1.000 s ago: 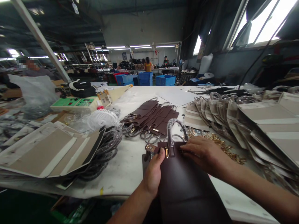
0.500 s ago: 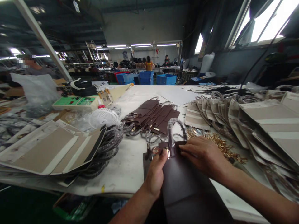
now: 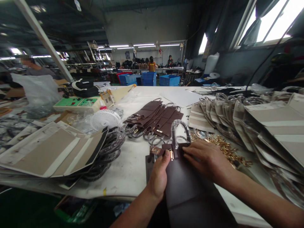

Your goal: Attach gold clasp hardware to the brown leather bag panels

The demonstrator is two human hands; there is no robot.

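Observation:
A dark brown leather bag panel (image 3: 187, 186) hangs over the table's near edge, its plastic-wrapped handle (image 3: 175, 133) standing up at the top. My left hand (image 3: 158, 175) grips the panel's left edge, thumb pressed beside a gold metal clasp (image 3: 171, 154). Its other fingers are behind the panel. A small brown strap with metal fittings (image 3: 155, 150) sticks out left of the clasp. My right hand (image 3: 209, 158) is closed at the panel's top right edge, thumb side hidden; its fingertips touch the leather near the handle base.
Brown bag panels (image 3: 154, 118) lie piled ahead. Beige-lined panels with wrapped handles are stacked at left (image 3: 47, 152) and right (image 3: 273, 117). Small gold metal parts (image 3: 225, 148) are heaped by my right hand. A white fan (image 3: 105, 118) and a green-topped machine (image 3: 78, 103) stand at left.
Both hands stay on the panel, nearly still. The brown strap beside the clasp shows a little more clearly, and the right fingers have shifted only slightly.

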